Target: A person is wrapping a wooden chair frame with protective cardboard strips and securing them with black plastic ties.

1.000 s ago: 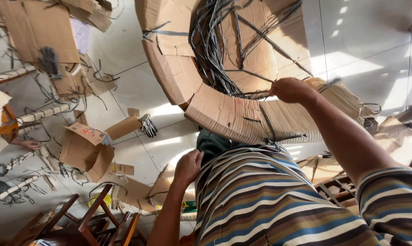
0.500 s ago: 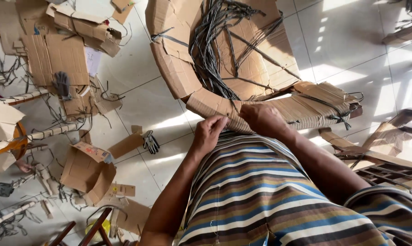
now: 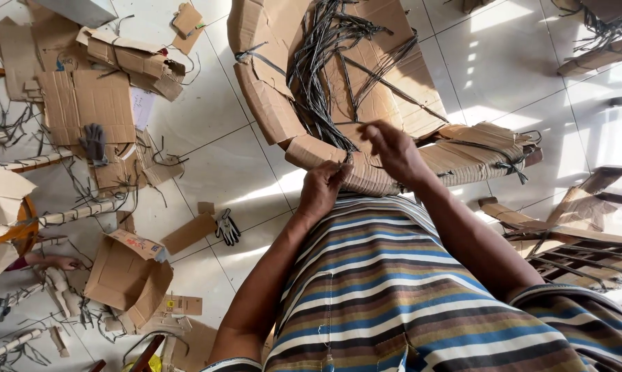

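Observation:
A large curved piece wrapped in brown cardboard point(image 3: 269, 103) lies on the floor in front of me, with a bundle of dark straps point(image 3: 321, 62) running across its inside. My left hand point(image 3: 322, 187) is at the near cardboard rim, fingers pinched on a dark strap end. Just above and to the right, my right hand point(image 3: 395, 150) has its fingers curled and pinched on the same strap over the rim. My striped shirt fills the lower part of the view.
Cardboard scraps and strap offcuts litter the white tiled floor point(image 3: 221, 158) at left. A grey glove point(image 3: 94, 141) lies on flat cardboard and a black glove point(image 3: 227, 227) beside an open box point(image 3: 128, 275). Another person's hand point(image 3: 53, 262) is at far left, and a wooden frame point(image 3: 579, 255) at right.
My right hand came in from the right part of the rim and my left hand rose from my belly. Both now meet at the near rim.

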